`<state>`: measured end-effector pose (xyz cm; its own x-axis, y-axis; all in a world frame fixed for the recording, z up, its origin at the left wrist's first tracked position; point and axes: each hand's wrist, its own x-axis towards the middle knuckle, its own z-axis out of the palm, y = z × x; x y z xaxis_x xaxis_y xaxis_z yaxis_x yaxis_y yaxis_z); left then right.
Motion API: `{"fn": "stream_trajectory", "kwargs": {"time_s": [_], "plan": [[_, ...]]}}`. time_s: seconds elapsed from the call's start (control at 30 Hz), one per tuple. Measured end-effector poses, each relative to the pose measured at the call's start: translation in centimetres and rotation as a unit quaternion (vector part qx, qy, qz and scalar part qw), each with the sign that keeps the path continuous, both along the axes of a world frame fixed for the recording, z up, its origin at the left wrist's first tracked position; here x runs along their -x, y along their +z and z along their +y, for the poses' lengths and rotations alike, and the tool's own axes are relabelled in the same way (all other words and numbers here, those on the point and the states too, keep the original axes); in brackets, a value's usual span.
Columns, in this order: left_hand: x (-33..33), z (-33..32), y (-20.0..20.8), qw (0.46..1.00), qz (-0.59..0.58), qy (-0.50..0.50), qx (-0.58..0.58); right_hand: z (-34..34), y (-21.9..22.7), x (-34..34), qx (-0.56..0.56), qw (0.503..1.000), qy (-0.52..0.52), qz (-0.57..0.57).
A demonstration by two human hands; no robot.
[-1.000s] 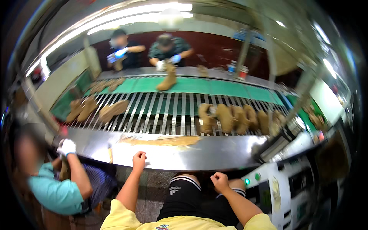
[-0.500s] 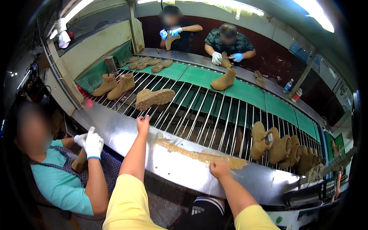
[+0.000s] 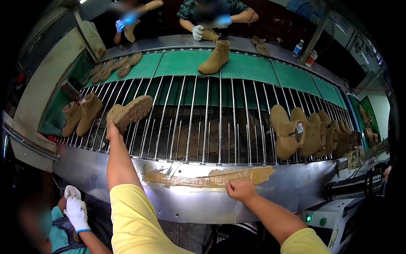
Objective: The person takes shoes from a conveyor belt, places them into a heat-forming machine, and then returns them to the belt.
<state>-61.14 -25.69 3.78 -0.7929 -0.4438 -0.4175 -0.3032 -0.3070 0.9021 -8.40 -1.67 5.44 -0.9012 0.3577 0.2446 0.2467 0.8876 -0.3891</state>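
A tan ankle boot [image 3: 134, 111] lies tipped over on the metal rods, its ridged sole turned toward me. My left hand [image 3: 113, 130] is closed on the near left end of this boot, with most of the fingers hidden. My right hand [image 3: 241, 189] rests as a fist on the brown tape [image 3: 203, 178] along the metal ledge, and nothing shows in it. Left of the gripped boot, two tan boots [image 3: 89, 111] stand upright together.
Several tan boots [image 3: 287, 135] lean in a row on the right rods. One boot [image 3: 215, 59] stands on the green belt [image 3: 177, 63], with loose soles [image 3: 129, 64] at its left. Two gloved people work across the line; another gloved person [image 3: 76, 211] is at lower left.
My left hand has reached forward and taken hold of the tipped boot, whose toe now points more up and right. My view has shifted; the right fist stays on the ledge.
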Motion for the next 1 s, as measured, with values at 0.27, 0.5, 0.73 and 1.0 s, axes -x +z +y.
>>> {"fn": "stream_trajectory", "kwargs": {"time_s": [0.27, 0.5, 0.73, 1.0], "plan": [[-11.0, 3.9, 3.0, 0.894, 0.215, -0.143, 0.367, 0.6, -0.4, -0.3, 0.002, 1.000, -0.016, -0.024], [-14.8, 1.5, 3.0, 0.823, 0.234, -0.435, 0.280, 0.4, -0.3, -0.8, 0.016, 0.995, -0.025, -0.096], [-14.4, 2.2, 4.3, 0.911, 0.167, -0.377, 0.007, -0.2, 0.3, -0.6, 0.030, 0.994, -0.004, -0.108], [-32.5, 0.1, 8.4, 0.889, 0.035, -0.374, -0.262, -0.9, 1.8, -1.3, 0.209, 0.973, -0.047, -0.080]]}}
